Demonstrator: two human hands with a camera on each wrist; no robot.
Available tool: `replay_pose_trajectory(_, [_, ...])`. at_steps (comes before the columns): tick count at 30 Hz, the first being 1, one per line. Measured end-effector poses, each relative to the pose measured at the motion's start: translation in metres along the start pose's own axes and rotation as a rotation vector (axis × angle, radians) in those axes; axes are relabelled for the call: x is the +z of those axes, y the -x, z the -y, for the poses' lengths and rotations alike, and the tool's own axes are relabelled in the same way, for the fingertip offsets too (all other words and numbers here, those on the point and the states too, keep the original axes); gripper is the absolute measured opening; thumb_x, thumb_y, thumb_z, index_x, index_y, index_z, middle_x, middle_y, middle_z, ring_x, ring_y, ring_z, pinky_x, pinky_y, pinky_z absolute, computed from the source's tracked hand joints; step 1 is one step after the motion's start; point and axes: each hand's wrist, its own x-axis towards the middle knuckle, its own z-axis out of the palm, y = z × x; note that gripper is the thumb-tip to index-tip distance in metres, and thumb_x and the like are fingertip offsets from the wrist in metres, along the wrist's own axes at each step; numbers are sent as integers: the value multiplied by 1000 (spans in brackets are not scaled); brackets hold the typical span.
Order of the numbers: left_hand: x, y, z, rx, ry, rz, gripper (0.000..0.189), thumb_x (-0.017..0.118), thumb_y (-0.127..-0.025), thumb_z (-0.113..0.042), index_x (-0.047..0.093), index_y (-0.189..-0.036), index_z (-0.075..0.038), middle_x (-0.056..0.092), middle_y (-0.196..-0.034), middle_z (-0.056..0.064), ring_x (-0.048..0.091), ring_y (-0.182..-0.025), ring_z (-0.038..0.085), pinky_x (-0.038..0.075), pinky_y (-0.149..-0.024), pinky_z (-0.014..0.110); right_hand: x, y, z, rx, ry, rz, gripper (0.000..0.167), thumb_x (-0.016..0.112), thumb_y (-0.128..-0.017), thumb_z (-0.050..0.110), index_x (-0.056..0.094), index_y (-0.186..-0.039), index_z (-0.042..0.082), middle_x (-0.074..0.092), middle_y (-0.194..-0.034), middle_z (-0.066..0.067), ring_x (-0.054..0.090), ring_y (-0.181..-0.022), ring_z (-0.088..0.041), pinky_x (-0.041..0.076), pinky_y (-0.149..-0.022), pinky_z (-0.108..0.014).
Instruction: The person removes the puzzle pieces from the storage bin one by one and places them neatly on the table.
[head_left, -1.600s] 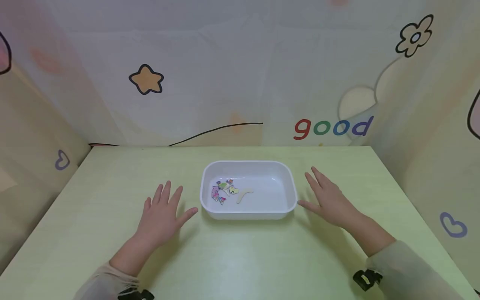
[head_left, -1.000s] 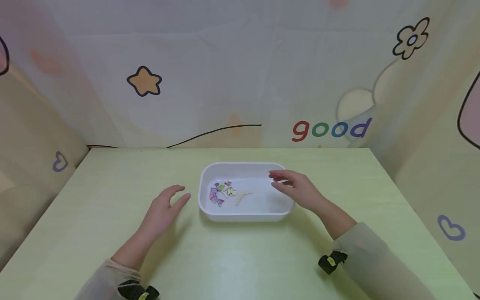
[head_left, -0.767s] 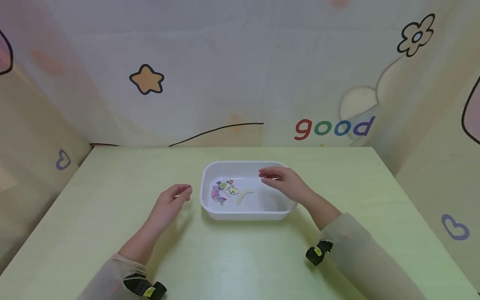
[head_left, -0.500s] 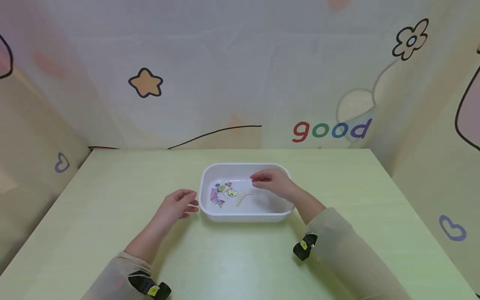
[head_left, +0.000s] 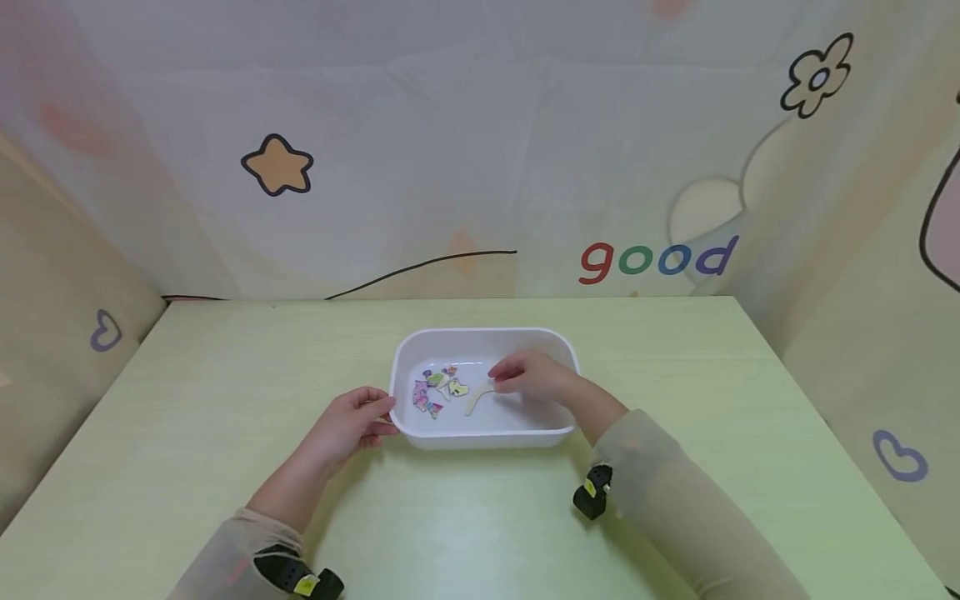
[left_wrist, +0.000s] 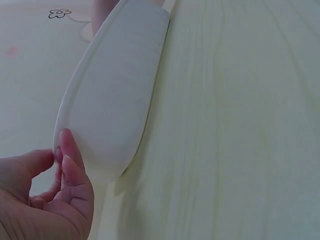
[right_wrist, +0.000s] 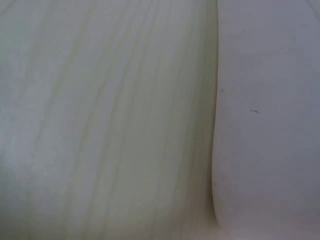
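Note:
A white plastic tray (head_left: 487, 440) stands on the table. My left hand (head_left: 352, 427) grips its left rim, with the thumb on one side of the rim and fingers on the other in the left wrist view. My right hand (head_left: 536, 377) reaches down into the tray. Its fingertips are at the right end of a pale, thin curved piece (head_left: 474, 402) on the tray floor. Whether they pinch it is hidden. Several small colourful flat cutouts (head_left: 422, 393), mostly pink, purple and yellow-green, lie in the tray's left part. The right wrist view shows the tray's outer wall (right_wrist: 270, 125), no fingers.
The light wood-grain table (head_left: 465, 525) extends around the tray. A printed cloth backdrop (head_left: 420, 167) with a star, a flower and the word "good" hangs behind and at both sides. Black wrist cameras (head_left: 592, 492) sit on both sleeves.
My right hand has moved left from beside the tray and down into it, its spread fingers drawing together. My left hand has moved right and taken hold of the tray's left rim.

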Motion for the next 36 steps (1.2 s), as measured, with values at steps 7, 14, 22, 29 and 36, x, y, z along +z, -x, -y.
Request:
replay_pose_trajectory(7, [-1, 2, -2, 3, -2, 20, 28, 53, -96, -16, 49, -112, 6, 62, -84, 8, 64, -71, 14, 50, -61, 22, 9, -7, 2, 79, 70, 2, 22, 70, -83, 11, 69, -104, 7, 64, -88, 0, 54, -83, -14, 45, -80, -27])
replay_pose_trajectory(14, [0, 4, -3, 17, 17, 37, 30, 52, -97, -16, 46, -114, 8, 61, -84, 8, 64, -70, 13, 52, -63, 24, 13, -7, 2, 3, 152, -2, 8, 71, -82, 9, 68, -89, 6, 59, -75, 1, 50, -73, -12, 42, -71, -23])
replay_pose_trajectory(22, [1, 3, -3, 5, 25, 39, 29, 50, -97, -16, 45, -114, 7, 58, -84, 7, 64, -70, 13, 52, -63, 24, 14, -4, 3, -50, 246, -2, 5, 70, -82, 9, 66, -83, 7, 59, -74, 2, 51, -74, -12, 43, -74, -25])
replay_pose_trajectory(29, [2, 2, -3, -10, 23, 38, 28, 51, -97, -17, 46, -114, 5, 58, -85, 7, 64, -69, 13, 52, -63, 23, 15, -4, 5, -17, 265, -21, 8, 70, -83, 12, 64, -83, 7, 58, -76, 0, 50, -75, -13, 43, -74, -26])
replay_pose_trajectory(36, [2, 2, -3, -6, 32, 40, 27, 50, -98, -16, 45, -113, 5, 58, -83, 6, 64, -68, 12, 51, -61, 22, 14, -6, 4, -31, 238, -31, 10, 70, -83, 12, 62, -86, 7, 57, -77, 0, 50, -75, -13, 43, -73, -25])
